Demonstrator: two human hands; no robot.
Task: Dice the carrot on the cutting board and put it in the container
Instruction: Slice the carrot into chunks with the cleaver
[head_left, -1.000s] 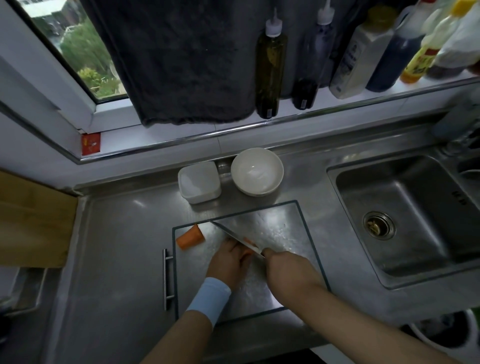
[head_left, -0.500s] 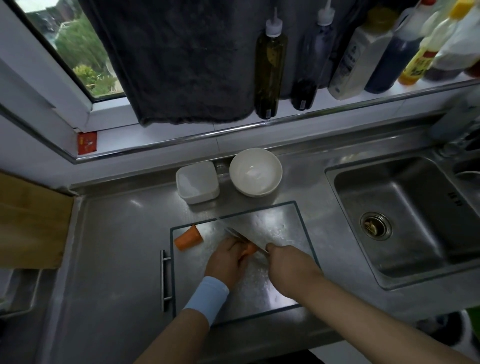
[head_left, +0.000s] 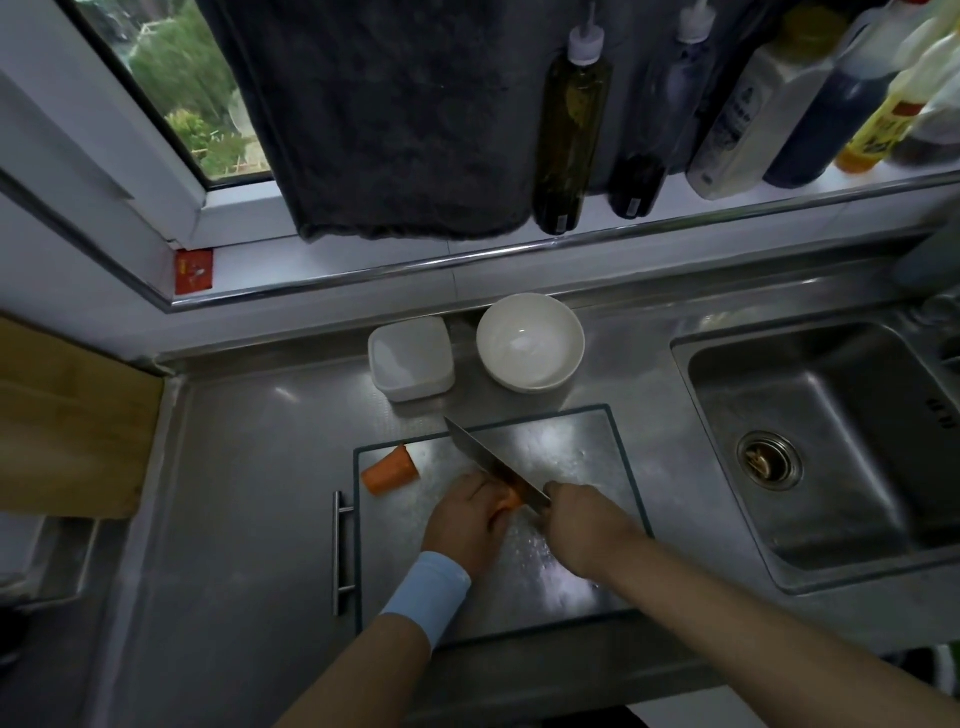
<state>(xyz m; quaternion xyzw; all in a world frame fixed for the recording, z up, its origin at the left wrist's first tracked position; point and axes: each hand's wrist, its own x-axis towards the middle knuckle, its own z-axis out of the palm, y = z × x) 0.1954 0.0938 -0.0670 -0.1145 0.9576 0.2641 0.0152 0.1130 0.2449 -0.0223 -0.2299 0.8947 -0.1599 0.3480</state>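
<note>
On the steel cutting board (head_left: 582, 452) my left hand (head_left: 462, 519) pins down an orange carrot piece (head_left: 510, 498), mostly hidden under the fingers. My right hand (head_left: 582, 525) grips the handle of a knife (head_left: 491, 467); its blade slants up and left, resting across the carrot by my fingertips. A second carrot chunk (head_left: 389, 470) lies loose at the board's far left corner. Behind the board stand a white square container (head_left: 410, 358) and a white round bowl (head_left: 530, 340), both with nothing visible inside.
A sink basin (head_left: 831, 441) with a drain lies to the right. A wooden board (head_left: 67, 431) sits at the left. Several bottles (head_left: 571, 119) line the window ledge beside a hanging dark towel (head_left: 384, 114). A bar handle (head_left: 338, 551) runs along the cutting board's left side.
The knife dropped low onto the carrot half a second ago and has now lifted again, its tip pointing up-left. My left hand stays on the carrot piece. The loose chunk has not moved.
</note>
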